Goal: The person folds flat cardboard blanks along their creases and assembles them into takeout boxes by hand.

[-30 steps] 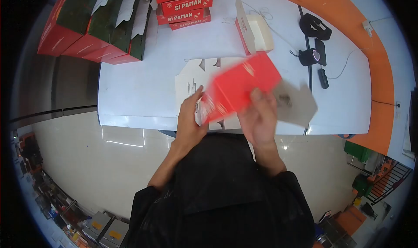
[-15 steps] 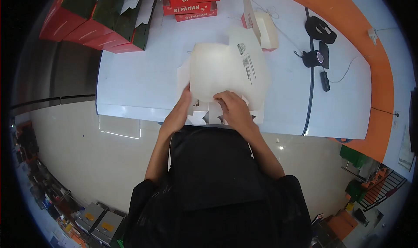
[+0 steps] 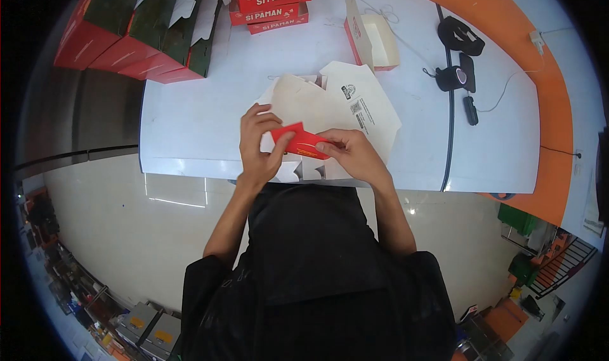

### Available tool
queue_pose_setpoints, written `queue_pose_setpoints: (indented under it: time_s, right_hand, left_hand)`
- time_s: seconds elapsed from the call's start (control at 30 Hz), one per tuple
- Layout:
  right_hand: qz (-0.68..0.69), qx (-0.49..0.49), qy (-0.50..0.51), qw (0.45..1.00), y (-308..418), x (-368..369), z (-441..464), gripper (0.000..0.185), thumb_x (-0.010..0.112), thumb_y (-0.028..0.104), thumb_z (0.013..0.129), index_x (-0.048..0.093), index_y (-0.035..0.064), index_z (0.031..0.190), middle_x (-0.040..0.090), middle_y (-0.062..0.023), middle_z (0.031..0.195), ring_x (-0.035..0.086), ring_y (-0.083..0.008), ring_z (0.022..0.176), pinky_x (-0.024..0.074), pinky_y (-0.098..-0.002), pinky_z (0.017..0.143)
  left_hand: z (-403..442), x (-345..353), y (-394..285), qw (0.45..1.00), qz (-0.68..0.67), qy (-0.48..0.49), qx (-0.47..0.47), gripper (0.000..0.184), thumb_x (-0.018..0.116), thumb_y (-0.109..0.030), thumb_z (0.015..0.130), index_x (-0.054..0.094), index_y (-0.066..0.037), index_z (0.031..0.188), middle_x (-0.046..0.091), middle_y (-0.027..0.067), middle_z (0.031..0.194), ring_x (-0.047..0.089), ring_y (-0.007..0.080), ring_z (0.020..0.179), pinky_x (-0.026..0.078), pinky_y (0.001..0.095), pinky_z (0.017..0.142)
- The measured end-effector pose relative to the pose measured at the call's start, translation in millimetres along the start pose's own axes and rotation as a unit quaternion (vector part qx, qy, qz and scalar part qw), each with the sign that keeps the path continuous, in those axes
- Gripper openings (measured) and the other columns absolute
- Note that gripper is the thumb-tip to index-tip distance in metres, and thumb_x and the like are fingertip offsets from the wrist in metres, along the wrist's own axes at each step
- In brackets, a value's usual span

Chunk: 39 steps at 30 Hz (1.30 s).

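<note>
A partly folded cardboard box (image 3: 374, 98) lies at the table's near edge, its cream inner side up and black print on one flap. One red panel (image 3: 307, 144) is raised between my hands. My left hand (image 3: 259, 142) has its thumb on the left end of that panel, with its fingers curved loosely behind and above. At the right end, my right hand (image 3: 355, 151) pinches the panel between thumb and fingers. White flaps with cut notches (image 3: 303, 169) stick out below, beside my body.
Red printed boxes (image 3: 273, 12) are stacked at the back. Green-and-red boxes (image 3: 152, 40) stand in a row at the left. An open box (image 3: 380, 40) lies back right. A black cup-shaped device (image 3: 450, 78), a black strap (image 3: 460, 36) and a cable (image 3: 504, 98) lie right.
The red panel has come up into view between my hands. My left hand has risen and spread its fingers; my right hand has shifted slightly right. The cream sheet has settled lower.
</note>
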State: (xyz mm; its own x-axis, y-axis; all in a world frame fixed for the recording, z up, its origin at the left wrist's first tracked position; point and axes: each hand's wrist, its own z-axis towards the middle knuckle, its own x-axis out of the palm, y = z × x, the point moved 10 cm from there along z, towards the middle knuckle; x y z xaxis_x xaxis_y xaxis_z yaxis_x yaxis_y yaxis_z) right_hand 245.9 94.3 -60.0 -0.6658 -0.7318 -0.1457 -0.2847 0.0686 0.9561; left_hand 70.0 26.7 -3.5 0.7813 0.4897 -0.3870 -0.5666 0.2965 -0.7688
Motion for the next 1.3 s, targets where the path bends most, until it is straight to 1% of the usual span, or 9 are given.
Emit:
queue_pose_setpoints:
  time_s: [0.1, 0.23, 0.43, 0.53, 0.63, 0.73, 0.83, 0.93, 1.3]
  right_hand:
    - [-0.009, 0.02, -0.012, 1.0, 10, 0, -5, 0.021, 0.067, 0.009, 0.098, 0.072, -0.0038, 0.114, 0.074, -0.0176, 0.089, 0.065, -0.0188, 0.076, 0.0539, -0.0356, 0.078]
    - [-0.051, -0.013, -0.01, 0.999, 22, -2, -7, 0.021, 0.067, 0.007, 0.096, 0.072, -0.0032, 0.114, 0.073, -0.0212, 0.09, 0.065, -0.0222, 0.073, 0.0534, -0.0365, 0.077]
    - [-0.192, 0.024, 0.04, 0.98, 44, -1, -11, 0.038, 0.066, 0.006, 0.097, 0.064, 0.0037, 0.135, 0.077, -0.0131, 0.108, 0.072, -0.0248, 0.093, 0.0556, -0.0361, 0.086]
    - [-0.189, -0.225, -0.121, 0.948, 106, -2, -26, 0.04, 0.068, 0.002, 0.092, 0.064, 0.003, 0.132, 0.073, -0.0217, 0.107, 0.072, -0.0305, 0.092, 0.0558, -0.0381, 0.081]
    - [-0.15, -0.343, -0.23, 0.898, 153, -22, -66, 0.041, 0.072, -0.004, 0.087, 0.065, 0.0006, 0.127, 0.071, -0.0193, 0.114, 0.07, -0.0289, 0.099, 0.0562, -0.0362, 0.086]
    - [0.057, -0.38, -0.338, 0.859, 101, -55, -89, 0.03, 0.074, -0.004, 0.085, 0.068, -0.0009, 0.115, 0.063, -0.0207, 0.131, 0.065, -0.0331, 0.111, 0.0526, -0.0385, 0.096]
    - [-0.054, -0.308, -0.299, 0.902, 88, -56, -67, 0.027, 0.073, 0.004, 0.09, 0.07, 0.0025, 0.117, 0.049, -0.0236, 0.147, 0.057, -0.0374, 0.124, 0.0473, -0.0449, 0.104]
    - [-0.142, -0.242, -0.194, 0.94, 81, -29, -34, 0.034, 0.071, 0.016, 0.095, 0.069, 0.01, 0.128, 0.032, -0.0249, 0.16, 0.041, -0.0412, 0.14, 0.0367, -0.0515, 0.114]
    - [-0.128, -0.216, -0.216, 0.944, 69, -26, 6, 0.031, 0.077, 0.016, 0.091, 0.07, 0.0095, 0.12, 0.02, -0.028, 0.164, 0.026, -0.0472, 0.151, 0.0336, -0.052, 0.118]
  left_hand:
    - [-5, 8, -16, 0.998, 0.048, -0.009, 0.031, 0.027, 0.082, -0.004, 0.08, 0.067, -0.008, 0.102, 0.067, 0.0104, 0.115, 0.053, 0.0396, 0.13, 0.039, 0.0541, 0.111]
    - [-2, 23, -31, 0.99, 0.065, 0.105, 0.067, 0.023, 0.082, -0.008, 0.083, 0.071, -0.009, 0.104, 0.07, 0.0068, 0.118, 0.049, 0.0389, 0.136, 0.036, 0.052, 0.116]
    - [10, 22, -33, 0.969, 0.137, 0.202, 0.033, 0.015, 0.08, -0.014, 0.085, 0.073, -0.007, 0.097, 0.071, 0.0066, 0.113, 0.052, 0.0334, 0.135, 0.036, 0.0514, 0.116]
    - [3, 22, -14, 0.958, 0.123, 0.258, -0.009, 0.013, 0.08, -0.013, 0.086, 0.072, -0.005, 0.093, 0.07, 0.0085, 0.109, 0.057, 0.033, 0.127, 0.04, 0.0495, 0.112]
    - [9, 7, 3, 0.973, 0.035, 0.198, -0.117, 0.012, 0.078, -0.011, 0.089, 0.07, -0.002, 0.091, 0.068, 0.0117, 0.111, 0.062, 0.0286, 0.119, 0.046, 0.0445, 0.106]
    - [-2, -7, 33, 0.965, -0.075, 0.119, -0.223, 0.013, 0.075, -0.01, 0.093, 0.068, 0.001, 0.09, 0.067, 0.0154, 0.116, 0.063, 0.0221, 0.115, 0.051, 0.0395, 0.099]
    - [-9, -6, 40, 0.934, -0.148, 0.106, -0.307, 0.015, 0.073, -0.011, 0.096, 0.067, 0.002, 0.09, 0.065, 0.0173, 0.12, 0.063, 0.0187, 0.111, 0.053, 0.0369, 0.094]
    - [-8, -4, 28, 0.949, -0.128, 0.095, -0.272, 0.018, 0.075, -0.013, 0.094, 0.069, 0.002, 0.087, 0.07, 0.0142, 0.098, 0.068, 0.0205, 0.101, 0.054, 0.0358, 0.083]
    - [1, 4, 1, 0.949, -0.045, 0.189, -0.248, 0.017, 0.069, -0.014, 0.098, 0.07, 0.002, 0.094, 0.066, 0.0122, 0.088, 0.061, 0.0216, 0.085, 0.049, 0.0348, 0.074]
